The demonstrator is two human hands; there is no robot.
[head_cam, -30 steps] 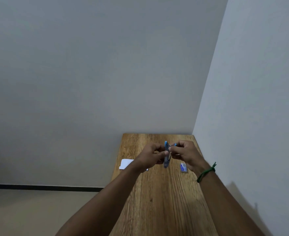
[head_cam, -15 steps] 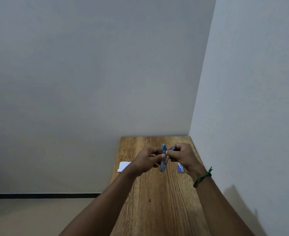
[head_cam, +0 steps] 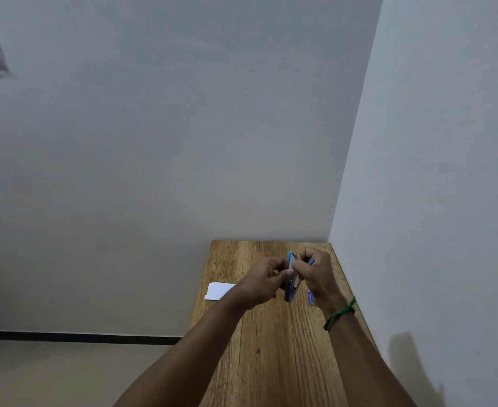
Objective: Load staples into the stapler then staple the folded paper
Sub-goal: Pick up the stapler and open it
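Observation:
A small blue stapler [head_cam: 291, 284] is held upright above the far part of the wooden table [head_cam: 274, 348]. My left hand [head_cam: 261, 284] grips its left side, thumb against the body. My right hand [head_cam: 315, 273] pinches the stapler's upper end, where a blue part sticks out between the fingers. Whether staples are in the fingers is too small to tell. The folded white paper [head_cam: 218, 291] lies at the table's left edge, partly hanging over it and partly behind my left wrist. A small blue and white staple box [head_cam: 310, 297] lies on the table under my right wrist.
The table stands in a corner, with a wall straight ahead and another wall close along its right side. The floor [head_cam: 65, 374] lies to the left beyond the table's edge. A green band [head_cam: 340, 314] circles my right wrist.
Both hands stay together on the stapler in the same spot over the table. The fingers have shifted slightly on its upper end. The view has drifted a little to the left.

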